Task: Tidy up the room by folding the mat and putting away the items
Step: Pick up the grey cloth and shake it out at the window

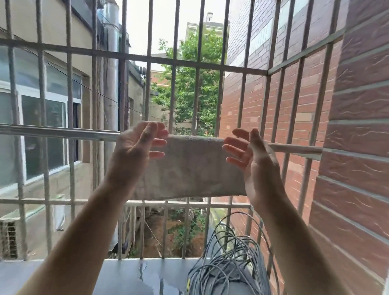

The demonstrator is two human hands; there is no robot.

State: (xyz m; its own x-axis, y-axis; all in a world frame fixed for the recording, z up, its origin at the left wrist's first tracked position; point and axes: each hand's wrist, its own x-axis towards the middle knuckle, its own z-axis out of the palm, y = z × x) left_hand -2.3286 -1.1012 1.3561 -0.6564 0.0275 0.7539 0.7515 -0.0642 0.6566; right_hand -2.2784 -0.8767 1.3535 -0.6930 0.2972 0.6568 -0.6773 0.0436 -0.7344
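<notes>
1. Building (45, 123), beige with large windows, stands at far left beyond the window grille (175, 64); an air-conditioner unit (9, 237) sits low on its wall.
2. Horizontal rail (56, 132) of the grille runs left to right across the middle of the view.
3. Left hand (135, 144) is raised in front of the mat's left end, with the thumb up and the fingers spread, slightly curved and wide open. It holds nothing. Whether the palm touches the cloth cannot be told.
4. Grey mat (192, 167) hangs draped over the rail between the two hands. Its lower edge falls just above the next crossbar.
5. Tree (191, 84) shows far off, behind the bars and above the mat.
6. Right hand (253, 156) is raised at the mat's right end, palm turned left, fingers apart and nearly straight. It grips nothing, and contact with the cloth cannot be told.
7. Coil of grey cable (224, 266) lies on the near ledge (116, 277), below the right forearm; the ledge shows a wet streak.
8. Brick wall (363, 132) closes the scene at right.
</notes>
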